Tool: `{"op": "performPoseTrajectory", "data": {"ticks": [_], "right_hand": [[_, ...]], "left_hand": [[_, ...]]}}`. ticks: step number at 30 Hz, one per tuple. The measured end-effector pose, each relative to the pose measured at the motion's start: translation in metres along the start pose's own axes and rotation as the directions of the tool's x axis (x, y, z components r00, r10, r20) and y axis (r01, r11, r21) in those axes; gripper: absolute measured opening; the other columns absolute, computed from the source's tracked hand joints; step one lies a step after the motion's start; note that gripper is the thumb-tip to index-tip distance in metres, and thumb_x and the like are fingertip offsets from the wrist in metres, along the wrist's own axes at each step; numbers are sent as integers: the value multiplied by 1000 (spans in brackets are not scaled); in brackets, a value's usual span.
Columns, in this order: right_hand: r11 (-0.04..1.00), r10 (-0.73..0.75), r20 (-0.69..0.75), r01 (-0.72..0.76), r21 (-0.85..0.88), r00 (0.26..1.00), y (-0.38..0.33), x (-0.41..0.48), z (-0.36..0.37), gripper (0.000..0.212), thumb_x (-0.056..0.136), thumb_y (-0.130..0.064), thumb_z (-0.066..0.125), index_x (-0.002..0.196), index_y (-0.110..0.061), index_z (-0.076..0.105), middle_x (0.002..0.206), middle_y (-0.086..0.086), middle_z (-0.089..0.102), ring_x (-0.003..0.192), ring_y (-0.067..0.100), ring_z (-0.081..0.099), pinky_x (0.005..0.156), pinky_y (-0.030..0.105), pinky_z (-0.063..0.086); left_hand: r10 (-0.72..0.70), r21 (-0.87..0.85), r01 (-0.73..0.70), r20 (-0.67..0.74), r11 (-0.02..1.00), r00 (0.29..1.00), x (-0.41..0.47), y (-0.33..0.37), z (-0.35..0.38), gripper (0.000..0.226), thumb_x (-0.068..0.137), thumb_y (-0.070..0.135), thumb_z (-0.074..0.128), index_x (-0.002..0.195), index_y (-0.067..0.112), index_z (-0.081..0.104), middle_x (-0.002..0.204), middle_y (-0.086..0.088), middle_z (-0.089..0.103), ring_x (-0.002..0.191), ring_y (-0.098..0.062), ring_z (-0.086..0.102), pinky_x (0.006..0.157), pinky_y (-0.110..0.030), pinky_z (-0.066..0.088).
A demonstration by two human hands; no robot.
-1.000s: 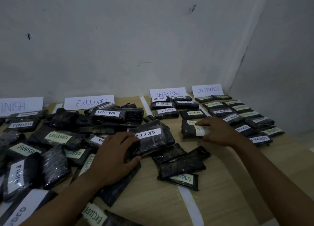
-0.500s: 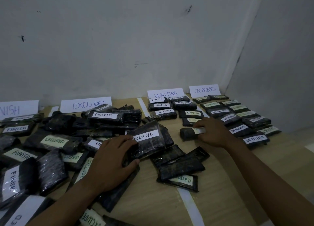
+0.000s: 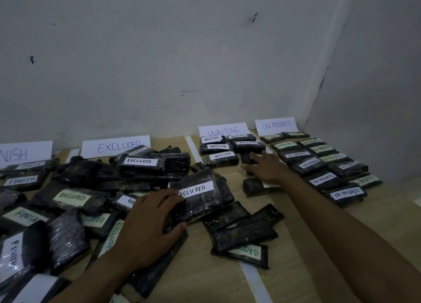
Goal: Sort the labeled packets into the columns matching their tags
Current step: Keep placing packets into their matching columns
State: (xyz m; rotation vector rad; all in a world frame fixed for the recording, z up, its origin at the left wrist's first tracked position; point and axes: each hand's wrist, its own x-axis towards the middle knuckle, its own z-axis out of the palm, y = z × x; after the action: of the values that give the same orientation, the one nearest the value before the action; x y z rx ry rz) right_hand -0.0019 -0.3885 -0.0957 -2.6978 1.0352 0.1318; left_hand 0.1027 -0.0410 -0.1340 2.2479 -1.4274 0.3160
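Two bare hands are working over a light wooden table that is carrying many black plastic-wrapped packets with paper tags. Positions are being given from the white paper card lettered WAITING, which is standing against the grey wall.

- Left hand: lying well in front of the WAITING card and to its left. It is gripping a glossy black packet with a white EXCLUDED tag, fingers curling over the top and thumb hooking under the near edge. This packet is sitting tilted on other dark packets.
- Right hand: reaching palm down just in front of the card, fingers stretching straight and spread, gripping nothing. Whether the fingertips are touching the dark packet under them cannot be told.
- WAITING-tagged packets: lying in short rows directly in front of the card.
- Dark rolled packet: lying farther in front, beside the right wrist, its tag mostly hidden.
- White ON PROGRESS card: standing just right of the card, with ON PROGRESS-tagged packets running forward in two rows.
- White EXCLUDED card: standing to the left, and a white FINISH card farther left, partly cut off.
- Mixed heap of FINISH and EXCLUDED packets: piling up in front of those two cards.
- White tape strip: running forward just left of the card.
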Motion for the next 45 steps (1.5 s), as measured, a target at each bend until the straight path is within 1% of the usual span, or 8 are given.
{"op": "performPoseTrajectory", "data": {"ticks": [13, 18, 22, 30, 35, 40, 43, 45], "right_hand": [[976, -148, -8, 147, 159, 989, 14, -4, -5, 79, 81, -64, 60, 149, -36, 31, 161, 0, 12, 147, 22, 16, 118, 42, 18], [970, -126, -281, 177, 165, 951, 17, -22, -8, 70, 84, -64, 56, 144, -30, 42, 153, 6, 36, 141, 25, 31, 113, 43, 28], [998, -33, -445, 53, 34, 895, 22, -55, 15, 61, 86, -64, 48, 135, -27, 52, 140, 6, 50, 130, 28, 40, 107, 43, 34], [999, -51, -439, 49, -15, 897, 21, -57, 38, 86, 77, -73, 9, 133, -27, 56, 142, 11, 48, 135, 27, 34, 116, 50, 9], [971, -121, -515, 210, 117, 849, 8, -78, 32, 73, 79, -69, 30, 127, -23, 60, 134, 6, 53, 131, 27, 39, 109, 39, 27], [764, -481, -315, 567, 308, 818, -19, -151, 23, 41, 68, -40, 62, 108, -29, 63, 105, -8, 56, 105, 9, 50, 87, 22, 41], [819, -531, -154, 551, 159, 833, -22, -167, 32, 49, 65, -34, 63, 114, -33, 62, 106, -11, 53, 104, 8, 44, 86, 21, 40], [843, -464, -180, 495, 209, 867, -20, -168, 37, 43, 70, -34, 64, 112, -33, 64, 105, -12, 56, 102, 5, 47, 84, 22, 42]], "left_hand": [[6, -17, -6, 11, 1000, 1000, 1, 1, -2, 52, 77, 58, 53, 124, 34, 56, 133, 17, 49, 120, -5, 44, 97, -19, 23], [6, -23, -6, 4, 1000, 1000, 1, 1, -2, 53, 77, 59, 52, 123, 35, 56, 133, 17, 49, 120, -5, 45, 98, -22, 26], [11, -20, -11, 0, 1000, 1000, 1, 0, -1, 53, 78, 60, 50, 124, 34, 55, 133, 17, 49, 120, -6, 45, 98, -25, 29], [12, -9, -12, 4, 1000, 1000, -1, 2, -3, 54, 80, 60, 47, 125, 31, 56, 133, 13, 50, 118, -9, 47, 96, -28, 31], [0, 2, 0, 4, 1000, 1000, -1, 3, -3, 55, 80, 59, 48, 124, 29, 57, 132, 11, 52, 117, -13, 51, 96, -35, 38], [7, 5, -7, 12, 1000, 1000, 0, 3, -2, 55, 79, 58, 49, 125, 27, 56, 132, 9, 52, 116, -16, 51, 94, -36, 40], [7, 11, -7, 18, 1000, 1000, 1, 3, -3, 55, 79, 58, 49, 125, 28, 56, 132, 9, 51, 116, -16, 51, 94, -36, 39], [10, 9, -10, 16, 1000, 1000, 2, 3, -3, 55, 79, 58, 49, 124, 28, 56, 132, 9, 52, 116, -15, 51, 94, -35, 38]]}}
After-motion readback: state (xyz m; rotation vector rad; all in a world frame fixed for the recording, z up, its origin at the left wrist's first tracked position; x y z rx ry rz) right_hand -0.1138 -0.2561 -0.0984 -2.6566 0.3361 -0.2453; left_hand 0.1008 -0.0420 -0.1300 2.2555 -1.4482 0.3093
